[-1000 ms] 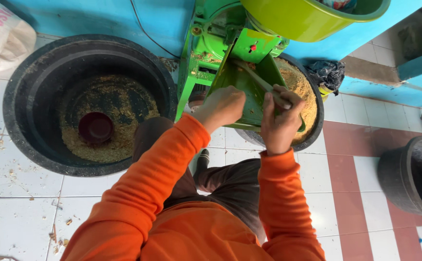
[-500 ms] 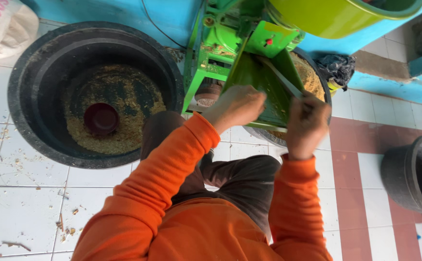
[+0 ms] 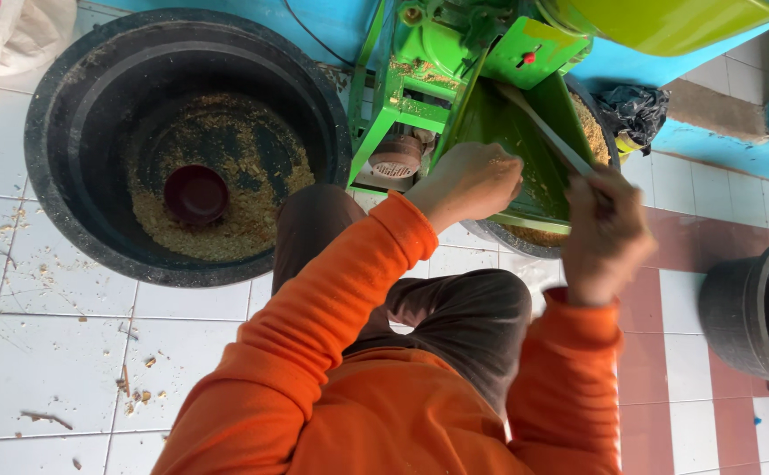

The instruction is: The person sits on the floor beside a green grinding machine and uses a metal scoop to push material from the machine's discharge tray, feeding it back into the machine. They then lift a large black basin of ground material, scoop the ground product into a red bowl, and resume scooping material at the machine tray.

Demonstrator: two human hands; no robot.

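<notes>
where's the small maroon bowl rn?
Head view, left side: the maroon bowl sits in the middle of the big black tub, on the yellowish meal, left of the green machine and clear of both hands.

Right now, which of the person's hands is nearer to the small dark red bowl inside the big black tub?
The left hand. It rests at the green chute, just right of the black tub holding the red bowl. The right hand grips a stick farther right.
</notes>
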